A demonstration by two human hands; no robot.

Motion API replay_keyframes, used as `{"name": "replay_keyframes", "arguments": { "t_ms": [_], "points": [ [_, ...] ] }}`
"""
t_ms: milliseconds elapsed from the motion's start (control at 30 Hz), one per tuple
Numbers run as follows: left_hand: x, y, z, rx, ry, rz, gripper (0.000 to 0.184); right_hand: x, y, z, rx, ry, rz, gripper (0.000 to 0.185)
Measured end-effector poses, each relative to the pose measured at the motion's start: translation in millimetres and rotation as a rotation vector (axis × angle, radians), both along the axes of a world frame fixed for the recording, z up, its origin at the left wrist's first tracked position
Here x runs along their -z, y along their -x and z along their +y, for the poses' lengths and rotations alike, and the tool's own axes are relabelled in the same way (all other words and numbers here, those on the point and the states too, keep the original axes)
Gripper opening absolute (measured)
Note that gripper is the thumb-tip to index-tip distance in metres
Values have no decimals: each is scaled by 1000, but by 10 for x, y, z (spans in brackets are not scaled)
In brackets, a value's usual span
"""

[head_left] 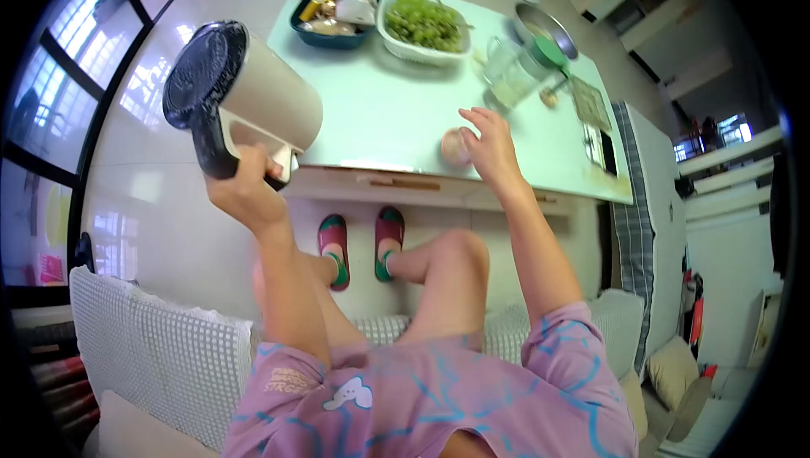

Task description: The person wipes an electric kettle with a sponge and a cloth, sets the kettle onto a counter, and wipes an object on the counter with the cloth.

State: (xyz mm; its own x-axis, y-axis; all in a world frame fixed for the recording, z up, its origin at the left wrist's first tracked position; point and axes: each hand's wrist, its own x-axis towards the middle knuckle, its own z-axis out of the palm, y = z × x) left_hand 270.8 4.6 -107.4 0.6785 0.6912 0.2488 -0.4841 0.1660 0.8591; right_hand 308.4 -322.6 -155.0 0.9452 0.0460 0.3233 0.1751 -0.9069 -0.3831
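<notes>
My left hand is closed around the handle of a large kettle, with a cream body and a black lid. The kettle is raised and tilted beside the table's left front corner. Over the front part of the table, my right hand is open, with its fingers stretched out. A small, round, pale pinkish cup-like thing stands just left of these fingers; whether they touch it I cannot tell.
On the pale table are a dark basin of packages, a white basket of green grapes, a green-lidded glass jug, a metal bowl and a phone. A covered sofa is behind me.
</notes>
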Motion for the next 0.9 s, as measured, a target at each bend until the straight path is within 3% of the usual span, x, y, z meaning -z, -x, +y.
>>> {"name": "replay_keyframes", "arguments": {
  "t_ms": [100,167,200,333,433,500,567,633,767,900],
  "points": [
    [101,-75,35,-73,39,0,6,-198,-351,491,-56,-15,-32,35],
    [194,-69,85,-109,75,-27,8,-330,-694,872,-222,-223,54,33],
    [273,-48,137,-109,55,-47,8,-323,-975,1016,-344,-117,-50,31],
    [541,-38,312,-135,156,-60,15,-657,-2004,1887,-406,-159,-29,23],
    [913,-18,490,-116,21,-51,19,-439,-3151,2237,-324,43,-60,31],
    [1431,43,629,-102,277,-12,20,-302,-3867,2473,-261,148,-44,28],
    [1473,66,720,-126,121,61,20,-122,-4438,2666,-219,237,-22,27],
    [1453,35,791,-140,24,103,20,-32,-4805,2861,-238,538,85,28],
    [1584,8,917,-144,-12,146,20,291,-5382,3084,-230,766,248,31],
    [1633,-19,970,-146,-36,152,20,295,-5402,3121,-145,1067,449,43]
  ]
}}
